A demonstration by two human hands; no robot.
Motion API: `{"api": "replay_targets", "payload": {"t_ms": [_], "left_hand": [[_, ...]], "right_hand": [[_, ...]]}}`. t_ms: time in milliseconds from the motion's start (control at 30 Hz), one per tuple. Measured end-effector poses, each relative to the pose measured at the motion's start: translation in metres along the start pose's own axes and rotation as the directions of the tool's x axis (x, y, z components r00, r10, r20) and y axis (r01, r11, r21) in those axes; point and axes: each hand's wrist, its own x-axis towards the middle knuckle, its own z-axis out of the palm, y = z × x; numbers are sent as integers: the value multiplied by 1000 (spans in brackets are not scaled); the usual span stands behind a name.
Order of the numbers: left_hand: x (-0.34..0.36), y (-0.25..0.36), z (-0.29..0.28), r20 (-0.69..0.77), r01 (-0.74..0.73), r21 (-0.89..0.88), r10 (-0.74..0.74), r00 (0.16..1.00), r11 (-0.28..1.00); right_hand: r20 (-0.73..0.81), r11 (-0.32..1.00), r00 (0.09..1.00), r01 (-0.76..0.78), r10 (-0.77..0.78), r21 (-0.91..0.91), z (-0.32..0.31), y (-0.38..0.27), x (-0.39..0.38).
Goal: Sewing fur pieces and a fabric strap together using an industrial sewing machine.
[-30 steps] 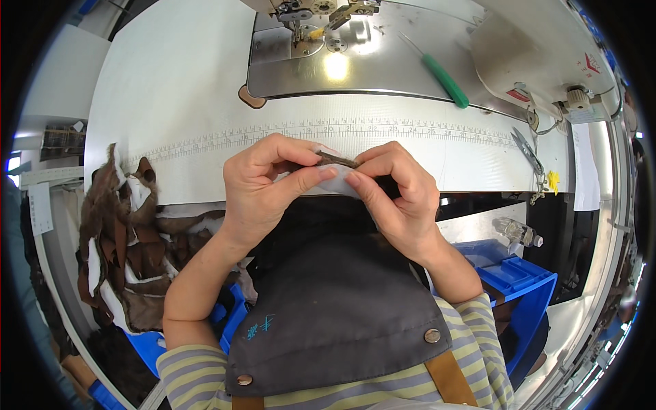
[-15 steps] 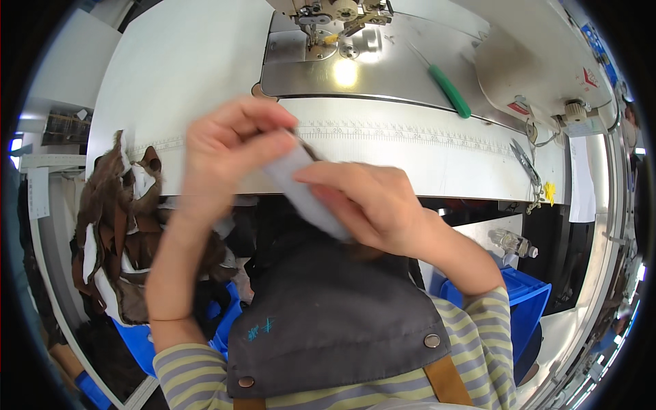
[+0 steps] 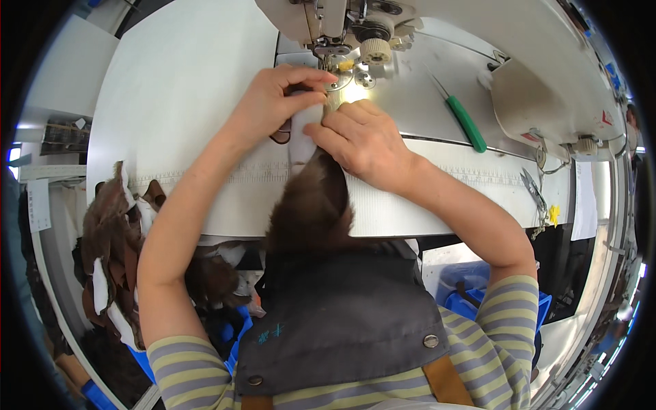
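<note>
Both my hands hold a brown fur piece (image 3: 307,205) with a white strip (image 3: 303,140) along it, close in front of the sewing machine (image 3: 342,27). My left hand (image 3: 283,99) pinches the far end of the strip, its fingertips near the machine's needle area. With fingers curled, my right hand (image 3: 365,140) grips the piece's right edge just below. The furry near end drapes over the white table's front edge toward my dark apron (image 3: 342,307). The presser foot's hold on the material cannot be made out.
A green-handled awl (image 3: 467,124) lies on the metal plate to the right. Scissors (image 3: 534,189) rest at the table's right front. Brown fur pieces with white strips (image 3: 113,239) hang at the left edge. Blue bins (image 3: 465,290) stand below the table.
Both hands have moved away from me to the machine's needle area, carrying the fur piece with them. The view has shifted, so more of the machine head shows.
</note>
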Motion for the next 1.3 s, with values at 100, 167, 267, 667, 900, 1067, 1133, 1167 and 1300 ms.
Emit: {"api": "replay_targets", "payload": {"t_ms": [100, 167, 267, 667, 900, 1067, 1133, 1167, 1300], "left_hand": [[-2, -3, 11, -122, -114, 45, 119, 985, 992], [-2, -1, 12, -183, -130, 159, 159, 970, 979], [-8, -4, 10, -181, -161, 445, 265, 947, 881], [-15, -7, -19, 233, -478, 724, 476, 848, 497], [1, -12, -26, 225, -479, 709, 478, 849, 518], [4, -12, -25, 185, -469, 698, 496, 848, 542], [9, -16, -26, 164, -465, 681, 500, 850, 567], [10, -18, -26, 144, -460, 664, 503, 852, 590], [13, -20, -21, 86, -443, 617, 504, 859, 651]], "right_hand": [[81, 996, 995, -59, 65, -72, -4, -7, 0], [1, 980, 987, -161, 162, -119, -3, -11, 2], [38, 969, 981, -183, 192, -164, -4, -14, 3], [71, 931, 968, -208, 239, -298, -4, -7, 11], [-15, 942, 977, -208, 212, -265, 1, 1, 19], [-48, 937, 976, -215, 210, -277, 4, 4, 21], [-45, 932, 975, -220, 216, -289, 6, 7, 20], [-43, 927, 974, -225, 223, -300, 7, 8, 19], [-39, 925, 971, -236, 236, -298, 8, 10, 19]]}}
